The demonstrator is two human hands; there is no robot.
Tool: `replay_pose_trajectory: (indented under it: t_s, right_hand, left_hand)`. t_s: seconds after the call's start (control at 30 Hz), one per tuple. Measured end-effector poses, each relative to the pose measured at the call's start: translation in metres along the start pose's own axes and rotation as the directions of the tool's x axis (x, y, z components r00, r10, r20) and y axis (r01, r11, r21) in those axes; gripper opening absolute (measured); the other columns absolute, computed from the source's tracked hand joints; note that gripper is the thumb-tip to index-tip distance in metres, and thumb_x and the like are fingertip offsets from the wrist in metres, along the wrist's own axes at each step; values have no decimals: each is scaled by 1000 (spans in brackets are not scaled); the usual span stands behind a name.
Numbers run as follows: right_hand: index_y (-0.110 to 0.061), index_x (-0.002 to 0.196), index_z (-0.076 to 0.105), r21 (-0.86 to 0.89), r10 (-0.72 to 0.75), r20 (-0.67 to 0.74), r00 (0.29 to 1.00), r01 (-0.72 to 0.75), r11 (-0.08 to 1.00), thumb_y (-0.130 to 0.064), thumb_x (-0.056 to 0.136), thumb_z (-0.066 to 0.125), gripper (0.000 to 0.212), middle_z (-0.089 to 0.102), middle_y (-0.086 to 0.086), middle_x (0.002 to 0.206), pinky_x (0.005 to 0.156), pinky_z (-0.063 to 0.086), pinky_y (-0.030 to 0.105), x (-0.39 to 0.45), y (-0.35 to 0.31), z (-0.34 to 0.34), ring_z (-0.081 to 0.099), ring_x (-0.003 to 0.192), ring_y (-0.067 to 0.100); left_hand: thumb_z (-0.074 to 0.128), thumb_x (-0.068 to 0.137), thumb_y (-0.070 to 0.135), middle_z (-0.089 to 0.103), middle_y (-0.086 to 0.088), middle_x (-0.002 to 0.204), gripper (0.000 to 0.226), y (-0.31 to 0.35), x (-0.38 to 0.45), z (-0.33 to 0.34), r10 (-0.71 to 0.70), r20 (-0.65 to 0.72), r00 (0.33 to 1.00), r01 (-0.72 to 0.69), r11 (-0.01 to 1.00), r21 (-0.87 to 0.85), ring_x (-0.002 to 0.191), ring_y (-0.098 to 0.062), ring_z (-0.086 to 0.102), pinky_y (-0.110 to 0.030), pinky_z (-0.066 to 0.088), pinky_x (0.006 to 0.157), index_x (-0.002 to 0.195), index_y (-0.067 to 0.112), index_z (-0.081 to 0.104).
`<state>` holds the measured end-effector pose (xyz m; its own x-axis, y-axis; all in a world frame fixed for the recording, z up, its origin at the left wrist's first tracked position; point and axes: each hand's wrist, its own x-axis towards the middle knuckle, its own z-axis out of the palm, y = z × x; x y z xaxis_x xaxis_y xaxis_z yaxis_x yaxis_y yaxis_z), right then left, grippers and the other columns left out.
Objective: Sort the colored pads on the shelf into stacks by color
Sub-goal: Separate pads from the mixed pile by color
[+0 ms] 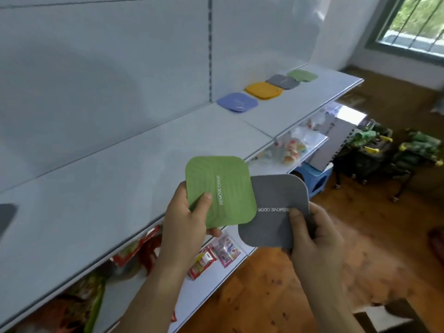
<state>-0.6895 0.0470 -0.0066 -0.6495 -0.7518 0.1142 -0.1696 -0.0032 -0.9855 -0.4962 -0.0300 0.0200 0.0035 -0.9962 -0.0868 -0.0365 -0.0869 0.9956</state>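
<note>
Green pad [219, 191]: being pinched by the left hand [185, 224], thumb on top, fingers beneath.
Gray pad [272, 210]: being pinched by the right hand [314, 239], its edge tucked under the green one.
Stacks: green stack [303, 75] and gray stack [283, 81] are lying well beyond the fingers on the shelf [134, 150].
Risk: the overlapping pads being dragged or dropped together, or being placed on the wrong neighbouring stack.

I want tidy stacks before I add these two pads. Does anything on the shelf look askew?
Mostly neat: blue stack, yellow stack, gray stack and green stack sit in a row. Only the blue stack looks slightly off, with a lower pad's edge peeking out at the front. A dark object lies at the shelf's left edge, unidentifiable.
</note>
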Motion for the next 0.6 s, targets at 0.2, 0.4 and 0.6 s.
replay_pose_trajectory:
  t_s: [0.2, 0.4, 0.6]
  right_hand:
    - [-31, 108, 73, 14, 52, -97, 994, -51, 999, -15, 103, 61, 20, 75, -10, 86, 53, 59, 28, 72, 24, -30, 71, 75, 17]
    - [-38, 106, 73, -68, 6, -145, 989, -16, 998, -17, 104, 61, 24, 73, -4, 82, 51, 54, 38, 163, 38, -48, 66, 67, 19]
    - [-32, 104, 73, -112, -39, -213, 976, 15, 994, -14, 104, 60, 22, 69, -4, 74, 50, 55, 43, 255, 32, -66, 58, 55, 12]
  left_hand:
    - [59, 104, 12, 75, 4, 103, 19, -3, 53, 81, -26, 69, 997, 26, 1000, -4, 77, -16, 75, -36, 58, 51, 114, 27, 65]
    - [58, 104, 9, 73, 0, 99, 18, -5, 130, 166, -11, 136, 991, 17, 999, -44, 71, -13, 73, -37, 57, 49, 109, 25, 65]
    - [58, 103, 9, 73, 2, 101, 21, 13, 200, 242, 14, 204, 979, -5, 999, -47, 73, -15, 72, -37, 58, 48, 109, 28, 65]
